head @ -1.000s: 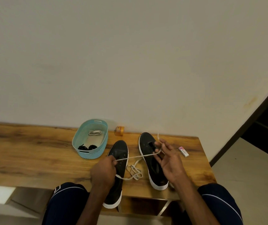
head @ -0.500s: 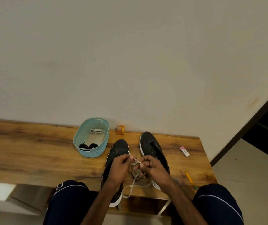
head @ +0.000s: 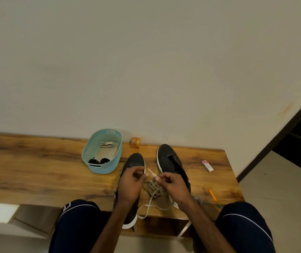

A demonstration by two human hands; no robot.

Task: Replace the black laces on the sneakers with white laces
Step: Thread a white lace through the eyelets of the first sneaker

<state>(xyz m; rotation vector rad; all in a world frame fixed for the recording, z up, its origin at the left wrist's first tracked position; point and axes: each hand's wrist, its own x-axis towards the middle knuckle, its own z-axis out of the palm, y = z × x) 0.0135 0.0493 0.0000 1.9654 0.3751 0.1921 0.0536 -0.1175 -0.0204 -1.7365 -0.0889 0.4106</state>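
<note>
Pinches white lace [head: 152, 188] with right hand [head: 172, 185]; curls left hand [head: 130, 185] fingers, hold indiscernible. Covers left sneaker [head: 136, 160] eyelets; overhangs table [head: 36, 172] near edge at heel. Leaves wide tabletop left of basket [head: 107, 168].

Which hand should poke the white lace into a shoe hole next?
Probably the right hand: it pinches the white lace just behind its tip, beside the open eyelets of the right sneaker. The left hand hovers over the other sneaker.

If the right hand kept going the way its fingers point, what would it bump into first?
Probably the left hand, just across a small gap: the right hand, pinching the white lace, points leftward. Depth is hard to judge.
</note>
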